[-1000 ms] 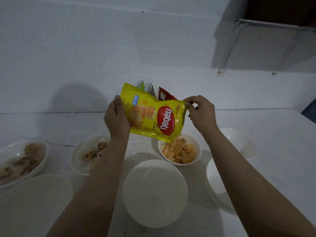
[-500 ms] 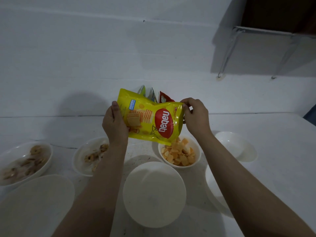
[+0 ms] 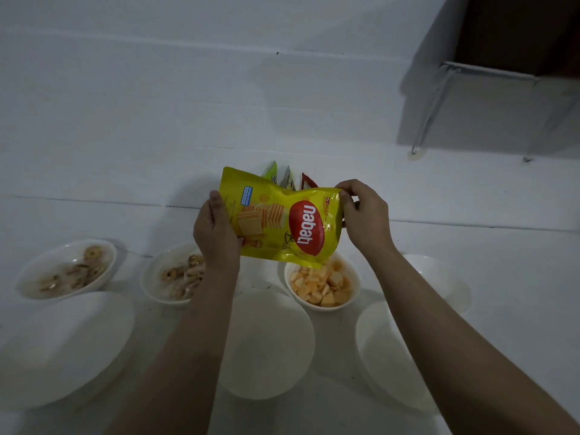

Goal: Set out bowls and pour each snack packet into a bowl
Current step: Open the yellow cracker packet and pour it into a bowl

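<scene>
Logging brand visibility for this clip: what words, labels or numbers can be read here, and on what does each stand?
"nabati": white letters in the red oval on the yellow packet, held sideways between the left hand and the right hand.
Cursive word below the oval: starts with "B", the rest is hidden by a fold.
Blue label near the packet's top corner: too small to read.
Small print by the right hand: too small to read.
Packets behind: no text readable.
</scene>
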Motion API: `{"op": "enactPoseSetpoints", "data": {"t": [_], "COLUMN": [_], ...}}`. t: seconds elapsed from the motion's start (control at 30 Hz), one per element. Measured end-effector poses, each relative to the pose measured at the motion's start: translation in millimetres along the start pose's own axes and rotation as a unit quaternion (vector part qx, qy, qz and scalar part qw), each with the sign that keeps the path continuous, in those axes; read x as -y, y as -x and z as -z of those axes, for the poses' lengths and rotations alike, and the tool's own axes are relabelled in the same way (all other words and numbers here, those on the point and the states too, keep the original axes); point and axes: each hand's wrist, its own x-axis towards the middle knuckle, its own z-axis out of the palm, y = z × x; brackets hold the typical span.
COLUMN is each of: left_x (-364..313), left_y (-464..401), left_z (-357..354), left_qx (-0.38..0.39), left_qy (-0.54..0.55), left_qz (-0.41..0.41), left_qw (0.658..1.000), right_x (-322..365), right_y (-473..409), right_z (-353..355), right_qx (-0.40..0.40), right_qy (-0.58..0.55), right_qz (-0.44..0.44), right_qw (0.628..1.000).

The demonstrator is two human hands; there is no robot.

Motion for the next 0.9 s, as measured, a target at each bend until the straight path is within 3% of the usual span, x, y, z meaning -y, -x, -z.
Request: {"op": "enactPoseSetpoints", "data": {"t": [0.53,0.9], "left_x": [-7,2], "left_y": [137,153], "left_z": [-139,-193], "left_qx": [0.054,0.121], "left_qy": [-0.027,-0.136], "left_qz": [-0.051,-0.149], "left_qw": [0.997,0.972], "right_x": [-117,-180], "right_y": [4,10], "right_z": [167,200], "right_qx": [-0.017,0.04], "right_qy": [-0.006,-0.008], "right_qz": [-0.044,-0.121], "right_qw": [0.999,0.992]}}
